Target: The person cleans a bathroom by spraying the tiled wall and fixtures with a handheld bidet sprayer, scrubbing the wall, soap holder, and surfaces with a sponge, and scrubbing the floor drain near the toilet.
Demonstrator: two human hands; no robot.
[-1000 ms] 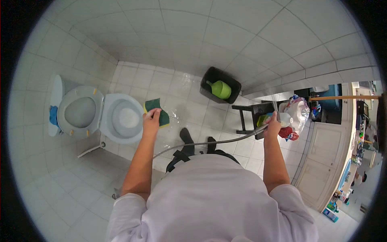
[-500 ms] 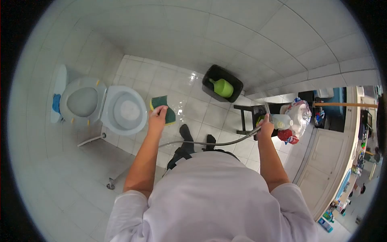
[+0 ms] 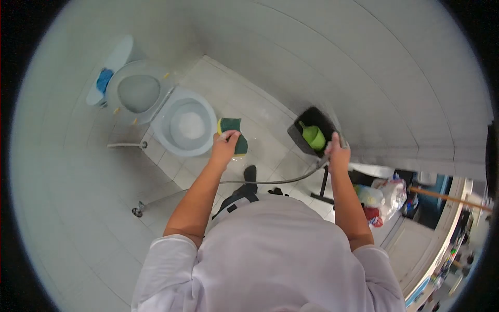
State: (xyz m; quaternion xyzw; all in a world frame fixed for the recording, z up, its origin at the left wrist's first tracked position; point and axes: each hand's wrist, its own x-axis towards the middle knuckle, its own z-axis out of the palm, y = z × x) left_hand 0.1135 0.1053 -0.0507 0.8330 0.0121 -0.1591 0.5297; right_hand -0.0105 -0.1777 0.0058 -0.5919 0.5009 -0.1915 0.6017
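Observation:
My left hand (image 3: 224,146) pinches a green and yellow scouring pad (image 3: 239,144), just right of the toilet bowl (image 3: 185,124). In my right hand (image 3: 339,155) is a hose sprayer (image 3: 342,139), with water coming from it toward the wall. Its grey hose (image 3: 280,182) runs in front of my body to the left. Beside the sprayer, a dark bin (image 3: 298,139) holds a green dipper (image 3: 313,136). The toilet lid (image 3: 139,93) is raised, and foamy white water lies in the bowl.
A blue cloth (image 3: 104,80) hangs on the toilet tank. A black stool (image 3: 323,197), a plastic bag (image 3: 393,197) and a wooden stick (image 3: 442,196) are at the right, near a white cabinet (image 3: 413,247). A wall valve (image 3: 138,209) sits at lower left.
The view has turned, so the toilet and bin appear further right. My right hand has moved from beside the stool and bag to beside the bin. My left hand still holds the pad.

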